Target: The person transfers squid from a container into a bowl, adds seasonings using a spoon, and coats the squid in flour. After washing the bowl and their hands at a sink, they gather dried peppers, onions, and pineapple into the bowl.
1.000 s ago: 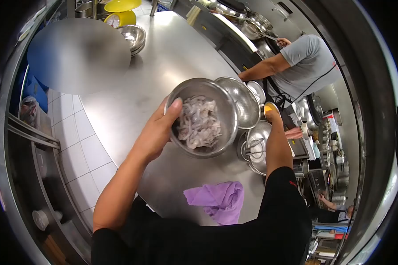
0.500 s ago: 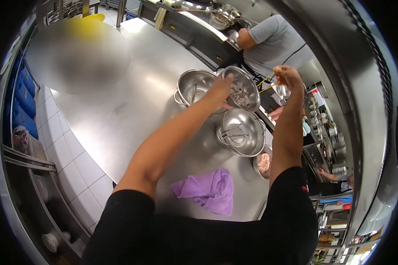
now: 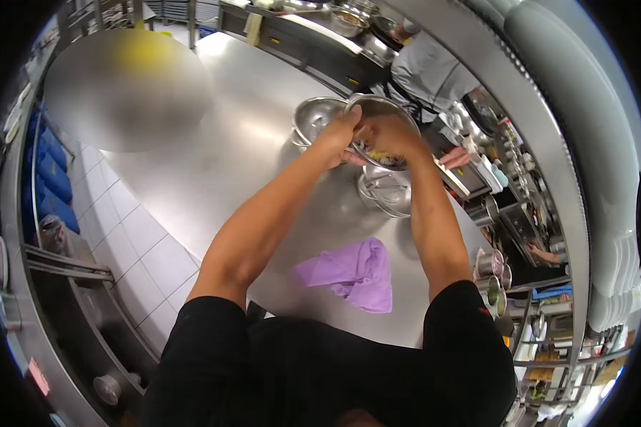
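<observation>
My left hand [image 3: 344,135] clasps the rim of a steel bowl [image 3: 383,104], thumb over the edge and fingers below. Dark, greyish cut pieces and some yellow bits [image 3: 379,156] lie inside. My right hand [image 3: 390,135] reaches into this bowl, blurred by motion, and its fingers do not show clearly. Behind my left hand stands a steel colander [image 3: 311,114] with handles. Below the held bowl, another wire-handled colander [image 3: 388,193] sits on the table, partly covered by my right forearm.
A crumpled purple cloth [image 3: 356,274] lies on the steel table [image 3: 228,135] near me. A co-worker in grey [image 3: 431,71] stands at the stove beyond. Another person's hand [image 3: 454,158] shows past the table's right edge. Stacked plates [image 3: 612,277] fill a shelf at right.
My right hand has come down from outside, where it held yellow strips, into the bowl. Yellow bits now show there. The bowl of pink mince is no longer visible.
</observation>
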`<state>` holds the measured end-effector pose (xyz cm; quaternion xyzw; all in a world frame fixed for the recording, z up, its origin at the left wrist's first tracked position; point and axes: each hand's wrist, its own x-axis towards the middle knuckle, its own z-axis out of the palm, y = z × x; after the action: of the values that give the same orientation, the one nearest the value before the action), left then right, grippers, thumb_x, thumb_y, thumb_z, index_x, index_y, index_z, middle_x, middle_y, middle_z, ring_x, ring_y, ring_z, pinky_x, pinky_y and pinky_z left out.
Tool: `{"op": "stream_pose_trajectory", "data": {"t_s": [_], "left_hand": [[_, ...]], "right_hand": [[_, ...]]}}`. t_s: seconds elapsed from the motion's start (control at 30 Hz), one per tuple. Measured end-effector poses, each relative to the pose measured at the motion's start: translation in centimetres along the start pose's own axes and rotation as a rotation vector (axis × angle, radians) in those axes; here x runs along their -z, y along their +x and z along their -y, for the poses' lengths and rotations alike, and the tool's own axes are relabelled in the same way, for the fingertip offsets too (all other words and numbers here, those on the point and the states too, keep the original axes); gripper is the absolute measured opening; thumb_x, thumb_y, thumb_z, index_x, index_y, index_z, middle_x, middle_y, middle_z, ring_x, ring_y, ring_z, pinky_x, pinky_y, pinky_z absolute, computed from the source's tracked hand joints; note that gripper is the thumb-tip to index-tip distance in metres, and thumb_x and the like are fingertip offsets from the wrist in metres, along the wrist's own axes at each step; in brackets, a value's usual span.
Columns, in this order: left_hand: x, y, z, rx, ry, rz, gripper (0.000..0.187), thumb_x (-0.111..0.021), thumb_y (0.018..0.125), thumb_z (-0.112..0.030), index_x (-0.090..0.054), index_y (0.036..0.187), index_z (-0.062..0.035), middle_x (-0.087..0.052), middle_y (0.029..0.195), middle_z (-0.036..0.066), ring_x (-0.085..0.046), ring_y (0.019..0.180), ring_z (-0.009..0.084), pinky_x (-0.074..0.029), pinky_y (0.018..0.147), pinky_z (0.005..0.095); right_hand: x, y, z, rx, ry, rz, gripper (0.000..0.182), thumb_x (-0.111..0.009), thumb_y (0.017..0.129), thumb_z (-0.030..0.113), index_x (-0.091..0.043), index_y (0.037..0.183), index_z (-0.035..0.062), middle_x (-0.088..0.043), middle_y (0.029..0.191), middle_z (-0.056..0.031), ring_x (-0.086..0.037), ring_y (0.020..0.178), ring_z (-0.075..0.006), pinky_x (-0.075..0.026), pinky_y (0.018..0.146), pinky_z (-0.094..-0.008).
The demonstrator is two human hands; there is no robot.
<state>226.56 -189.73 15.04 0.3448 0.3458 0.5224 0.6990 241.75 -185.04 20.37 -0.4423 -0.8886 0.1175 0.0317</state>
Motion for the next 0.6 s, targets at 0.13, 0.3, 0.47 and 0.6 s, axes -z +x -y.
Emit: {"op": "stream_pose_trajectory", "data": {"t_s": [0.13,0.3,0.47,0.6], "left_hand": [[4.9,-6.9,-3.7,-0.029,0.100,-0.076,0.060,-0.040,0.101,-0.051,-0.032,0.147,-0.0121,-0.052,0.134,0.012,-0.060,0.112,0.0317,-0.059,0.075,0.0512],[8.1,-13.7,-4.5,-0.033,0.154,-0.140,0.057,-0.040,0.101,-0.050,-0.036,0.144,-0.0130,-0.054,0.131,0.011,-0.062,0.107,0.0281,-0.060,0.074,0.0467],[12.7,-18.8,-4.9,-0.046,0.082,-0.221,0.056,-0.038,0.102,-0.050,-0.035,0.144,-0.0126,-0.053,0.130,0.012,-0.063,0.105,0.0285,-0.061,0.071,0.0456],[18.2,-22.7,-6.7,-0.119,0.097,-0.380,0.055,-0.037,0.102,-0.049,-0.034,0.143,-0.0129,-0.053,0.130,0.013,-0.063,0.105,0.0295,-0.061,0.065,0.0448]], "right_hand": [[-1.2,-3.2,7.1,0.270,-0.041,-0.030,0.028,-0.062,0.078,0.006,-0.068,0.105,0.0027,-0.064,0.112,-0.0145,-0.057,0.112,-0.0378,-0.042,0.100,-0.0422],[-6.0,1.7,11.3,0.272,0.082,-0.116,0.037,-0.060,0.079,0.002,-0.065,0.115,0.0085,-0.066,0.112,-0.0175,-0.057,0.113,-0.0390,-0.047,0.095,-0.0432],[-4.5,4.4,20.6,0.215,0.130,0.125,0.031,-0.056,0.077,-0.001,-0.069,0.104,0.0050,-0.070,0.097,-0.0208,-0.067,0.091,-0.0362,-0.053,0.081,-0.0455],[-9.4,4.6,26.6,0.665,-0.219,0.181,0.028,-0.060,0.077,0.004,-0.064,0.105,0.0019,-0.066,0.101,-0.0185,-0.060,0.101,-0.0352,-0.046,0.092,-0.0408]]}}
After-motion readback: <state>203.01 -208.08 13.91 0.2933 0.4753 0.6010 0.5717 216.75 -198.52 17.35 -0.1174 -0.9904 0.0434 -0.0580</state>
